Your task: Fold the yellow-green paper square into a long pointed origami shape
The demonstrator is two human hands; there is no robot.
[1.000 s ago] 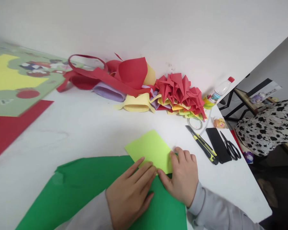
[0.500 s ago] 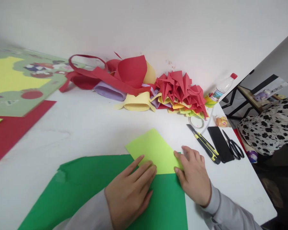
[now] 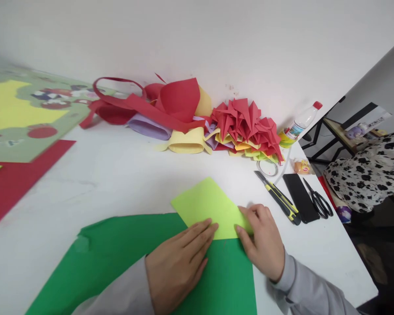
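A lime-green sheet of paper (image 3: 213,203), turned like a diamond with a straight lower edge, overlaps the top of a large dark green sheet (image 3: 118,249). My left hand (image 3: 184,258) lies flat with straight fingers, its fingertips on the lime paper's lower left part and its palm over the green sheet. At the lime paper's right corner, my right hand (image 3: 264,238) has its thumb and index finger closed on the paper, the other fingers curled. That corner is partly hidden by the hand.
Right of my hands lie a utility knife (image 3: 279,199), a black case (image 3: 301,198), scissors (image 3: 318,199) and a tape roll (image 3: 267,167). Folded red paper pieces (image 3: 239,118) and a bottle (image 3: 302,122) stand by the wall. A decorated board (image 3: 22,144) rests at left.
My left index finger has come down beside the other fingers. The fingers of my right hand have curled in more at the paper's right corner. The papers look almost unmoved.
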